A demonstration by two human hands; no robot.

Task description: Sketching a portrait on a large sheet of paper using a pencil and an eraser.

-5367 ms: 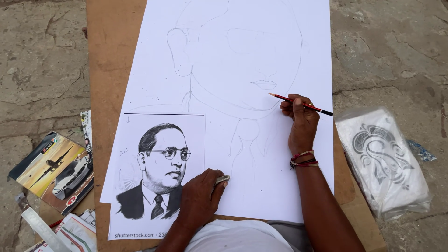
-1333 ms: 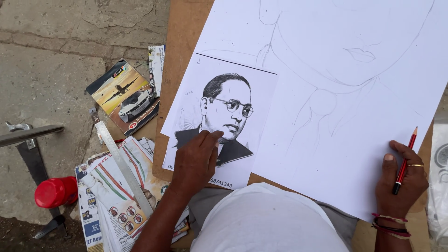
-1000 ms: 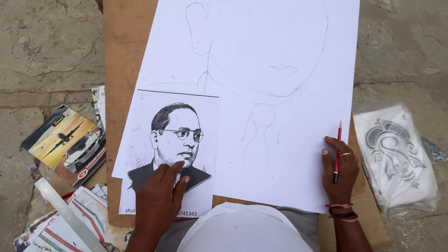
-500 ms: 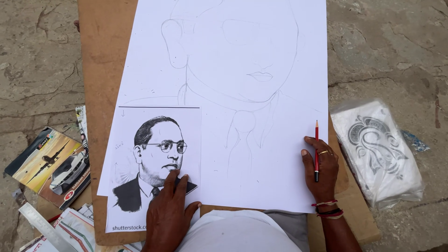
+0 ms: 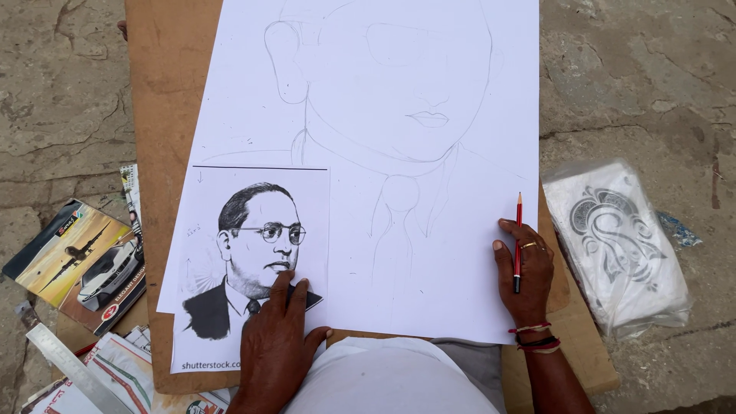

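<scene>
A red pencil (image 5: 517,244) is kept pinched upright in the right hand (image 5: 525,274), tip at 12 o'clock, over the big sketch sheet's (image 5: 368,153) lower right edge. At 9 o'clock of it, a printed portrait (image 5: 253,261) is pinned flat by the left hand (image 5: 277,341), fingers spread, nothing gripped. Everything's carried on a brown board (image 5: 165,115). A plastic-wrapped drawing (image 5: 617,245) is parked at 3 o'clock, magazines (image 5: 80,261) at 9.
</scene>
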